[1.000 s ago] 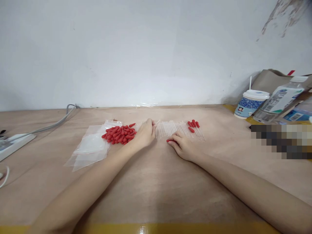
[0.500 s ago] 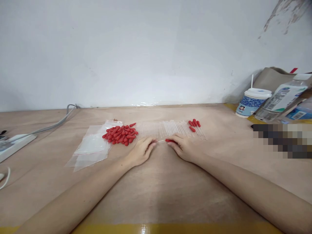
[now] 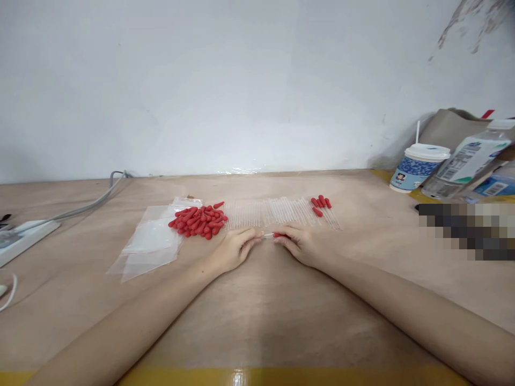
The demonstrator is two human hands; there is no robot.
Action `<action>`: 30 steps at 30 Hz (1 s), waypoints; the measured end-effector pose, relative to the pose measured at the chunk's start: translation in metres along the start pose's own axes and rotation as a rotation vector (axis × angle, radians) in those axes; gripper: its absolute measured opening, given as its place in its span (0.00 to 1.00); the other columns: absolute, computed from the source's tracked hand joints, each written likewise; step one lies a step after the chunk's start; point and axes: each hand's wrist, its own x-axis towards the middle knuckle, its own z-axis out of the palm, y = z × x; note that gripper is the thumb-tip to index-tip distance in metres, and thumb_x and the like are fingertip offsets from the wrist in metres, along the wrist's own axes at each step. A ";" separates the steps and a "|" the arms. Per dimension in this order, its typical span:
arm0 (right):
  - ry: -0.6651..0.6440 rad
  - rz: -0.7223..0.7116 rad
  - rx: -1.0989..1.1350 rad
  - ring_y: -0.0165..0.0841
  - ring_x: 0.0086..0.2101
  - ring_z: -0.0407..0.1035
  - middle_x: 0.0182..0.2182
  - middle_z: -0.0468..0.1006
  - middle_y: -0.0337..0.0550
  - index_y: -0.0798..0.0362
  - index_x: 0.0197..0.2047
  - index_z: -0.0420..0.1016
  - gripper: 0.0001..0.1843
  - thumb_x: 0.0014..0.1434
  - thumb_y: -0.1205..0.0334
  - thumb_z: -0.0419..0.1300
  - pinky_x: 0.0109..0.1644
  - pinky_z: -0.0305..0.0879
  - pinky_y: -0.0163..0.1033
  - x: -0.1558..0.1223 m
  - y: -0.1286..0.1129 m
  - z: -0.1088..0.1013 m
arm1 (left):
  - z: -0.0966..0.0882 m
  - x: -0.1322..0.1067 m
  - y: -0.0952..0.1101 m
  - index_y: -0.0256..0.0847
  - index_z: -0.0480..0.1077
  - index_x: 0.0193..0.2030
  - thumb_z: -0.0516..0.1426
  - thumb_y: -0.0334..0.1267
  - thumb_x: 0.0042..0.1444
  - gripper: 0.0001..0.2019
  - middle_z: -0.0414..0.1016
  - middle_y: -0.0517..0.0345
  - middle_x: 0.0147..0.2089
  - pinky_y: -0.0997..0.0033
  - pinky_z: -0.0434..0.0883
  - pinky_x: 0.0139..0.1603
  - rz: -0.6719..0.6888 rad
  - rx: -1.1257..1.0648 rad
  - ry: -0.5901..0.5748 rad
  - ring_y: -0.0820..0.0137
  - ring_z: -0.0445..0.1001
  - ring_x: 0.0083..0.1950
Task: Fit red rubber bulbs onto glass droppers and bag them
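My left hand (image 3: pixel 240 247) pinches a clear glass dropper tube (image 3: pixel 267 236), whose end sticks out to the right. My right hand (image 3: pixel 296 244) is closed on a red rubber bulb (image 3: pixel 277 235), mostly hidden by the fingers. The tube's end meets the bulb's mouth between the two hands. Behind them lies a row of clear glass tubes (image 3: pixel 245 213). A heap of red rubber bulbs (image 3: pixel 199 221) is left of the row. At its right end are several droppers (image 3: pixel 321 202) with red bulbs on their tubes.
Clear plastic zip bags (image 3: pixel 151 236) lie left of the heap. A power strip (image 3: pixel 32 241) with a grey cable is at the far left. A paper cup (image 3: pixel 418 167) with a straw and a plastic bottle (image 3: pixel 466 161) stand at the back right, by the wall.
The gap between tube and bulb has closed. My left hand has moved slightly right with the tube, so its end now touches the bulb's mouth. My right hand has barely moved.
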 end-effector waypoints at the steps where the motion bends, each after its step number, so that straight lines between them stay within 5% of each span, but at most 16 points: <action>1: 0.004 -0.004 -0.004 0.30 0.35 0.70 0.35 0.76 0.42 0.50 0.42 0.73 0.11 0.61 0.63 0.51 0.39 0.67 0.36 0.000 0.000 0.000 | 0.001 0.000 0.000 0.36 0.69 0.41 0.48 0.32 0.61 0.09 0.74 0.52 0.36 0.71 0.69 0.37 0.015 0.002 0.007 0.69 0.73 0.37; 11: 0.056 -0.155 -0.065 0.29 0.31 0.68 0.31 0.74 0.43 0.54 0.39 0.72 0.09 0.61 0.65 0.51 0.34 0.65 0.33 -0.003 0.001 0.001 | 0.004 0.001 0.000 0.35 0.70 0.39 0.47 0.28 0.59 0.10 0.72 0.54 0.31 0.75 0.69 0.32 0.122 0.042 0.014 0.72 0.71 0.31; 22: -0.014 -0.363 -0.424 0.31 0.27 0.65 0.25 0.72 0.44 0.56 0.35 0.73 0.13 0.62 0.65 0.48 0.31 0.62 0.37 -0.008 0.006 0.005 | 0.001 -0.001 -0.003 0.35 0.69 0.43 0.46 0.24 0.57 0.13 0.73 0.50 0.37 0.69 0.70 0.40 0.228 0.231 -0.078 0.68 0.72 0.39; 30: 0.046 -0.049 0.101 0.29 0.33 0.69 0.31 0.75 0.41 0.52 0.38 0.73 0.08 0.60 0.64 0.52 0.37 0.66 0.34 -0.005 0.003 0.003 | 0.004 0.000 0.002 0.35 0.68 0.39 0.47 0.27 0.59 0.10 0.71 0.55 0.31 0.75 0.69 0.32 0.135 0.095 0.032 0.72 0.70 0.31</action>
